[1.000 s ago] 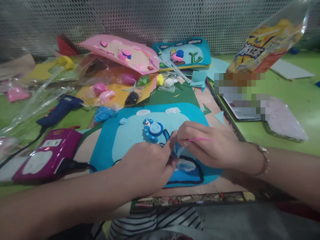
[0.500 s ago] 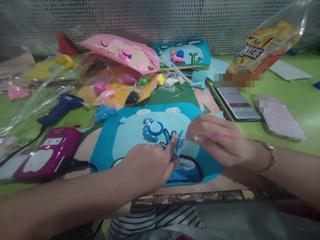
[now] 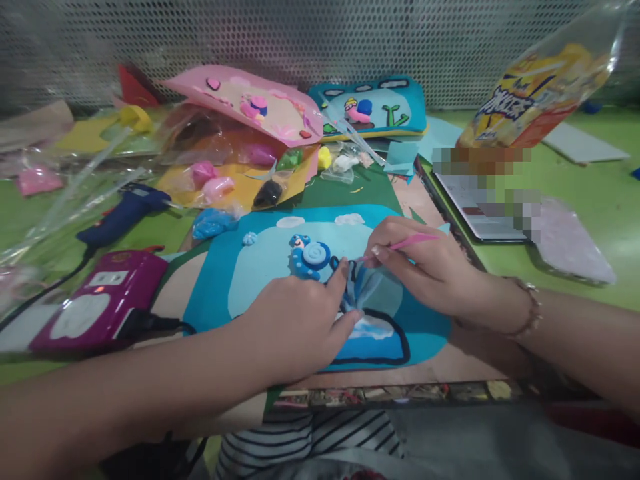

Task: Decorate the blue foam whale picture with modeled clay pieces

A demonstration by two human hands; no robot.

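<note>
In the head view a blue card picture lies in front of me, with a raised blue clay snail on it. My left hand rests on the picture, index finger and thumb stretched apart beside a black-outlined clay shape. My right hand grips a slim pink modelling tool, its thin tip at that shape. Blue clay strips or wrap show between the hands; which of these they are I cannot tell. Below is a blue clay patch outlined in black.
To the left are a blue glue gun and a purple power box with a cable. Bagged clay lumps and two decorated pouches lie behind. A phone, a pale case and a snack bag are at right.
My right hand has shifted slightly left and up, and the pink tool's broad end now tilts upward. My left index finger has drawn back a little from the clay shape.
</note>
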